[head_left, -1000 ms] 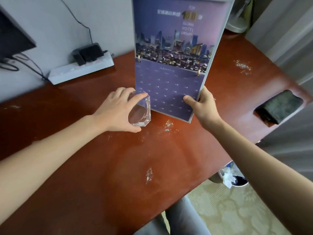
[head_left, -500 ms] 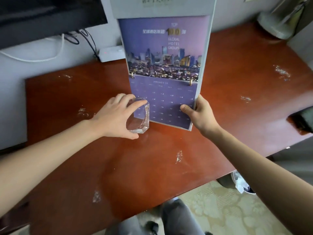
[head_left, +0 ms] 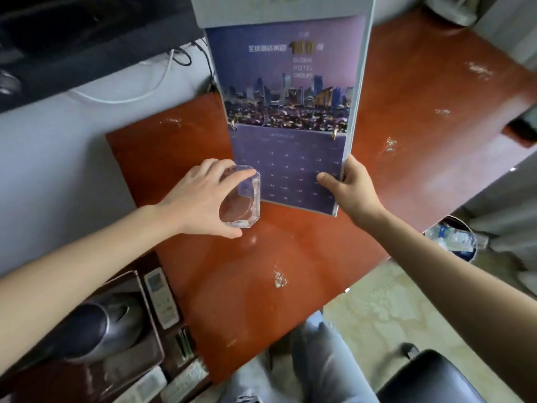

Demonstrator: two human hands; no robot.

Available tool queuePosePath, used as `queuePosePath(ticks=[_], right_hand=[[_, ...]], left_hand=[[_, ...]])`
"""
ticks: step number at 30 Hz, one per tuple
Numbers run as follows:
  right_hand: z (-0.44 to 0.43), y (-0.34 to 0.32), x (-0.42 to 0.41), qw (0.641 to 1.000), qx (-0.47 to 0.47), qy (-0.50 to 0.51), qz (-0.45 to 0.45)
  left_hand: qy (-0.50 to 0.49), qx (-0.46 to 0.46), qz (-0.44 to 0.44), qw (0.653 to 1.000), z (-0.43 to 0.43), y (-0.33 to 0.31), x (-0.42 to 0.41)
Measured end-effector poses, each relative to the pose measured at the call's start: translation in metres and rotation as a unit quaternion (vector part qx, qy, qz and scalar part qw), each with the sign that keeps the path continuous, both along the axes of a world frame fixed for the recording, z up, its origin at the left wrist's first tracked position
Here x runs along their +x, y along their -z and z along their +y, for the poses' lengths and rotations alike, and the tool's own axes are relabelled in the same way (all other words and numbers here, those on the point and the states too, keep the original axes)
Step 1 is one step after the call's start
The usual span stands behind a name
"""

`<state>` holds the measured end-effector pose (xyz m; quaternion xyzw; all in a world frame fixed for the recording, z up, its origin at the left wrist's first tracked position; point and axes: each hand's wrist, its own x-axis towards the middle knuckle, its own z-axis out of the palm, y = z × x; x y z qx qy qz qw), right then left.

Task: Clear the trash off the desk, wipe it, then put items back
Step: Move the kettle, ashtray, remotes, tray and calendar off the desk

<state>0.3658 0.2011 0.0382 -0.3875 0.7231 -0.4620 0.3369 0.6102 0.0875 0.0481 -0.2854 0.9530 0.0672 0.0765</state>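
I'm gripping the glass ashtray (head_left: 242,196) in my left hand (head_left: 200,199), my right hand (head_left: 353,189) pinching the calendar (head_left: 287,112); the desk (head_left: 421,117) is showing specks, so wiping looks unfinished.

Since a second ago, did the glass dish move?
Yes. The left hand has carried the glass dish leftward, so it is now closer to the left end of the desk.

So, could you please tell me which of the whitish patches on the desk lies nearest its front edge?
The patch just ahead of the person's legs; the others all lie farther back, to either side of the calendar.
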Motion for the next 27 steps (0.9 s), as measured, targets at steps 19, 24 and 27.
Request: queuePosePath(ticks=[19, 24, 27], right_hand=[[0.163, -0.015, 0.148, 1.0, -0.025, 0.004, 0.009], [0.219, -0.01, 0.203, 0.999, -0.031, -0.001, -0.026], [0.242, -0.003, 0.238, 0.999, -0.017, -0.005, -0.048]], left_hand=[[0.041, -0.005, 0.038, 0.998, 0.13, 0.013, 0.144], [0.028, 0.0, 0.041, 0.999, 0.192, 0.022, 0.204], [0.032, 0.009, 0.019, 0.999, 0.218, 0.028, 0.243]])
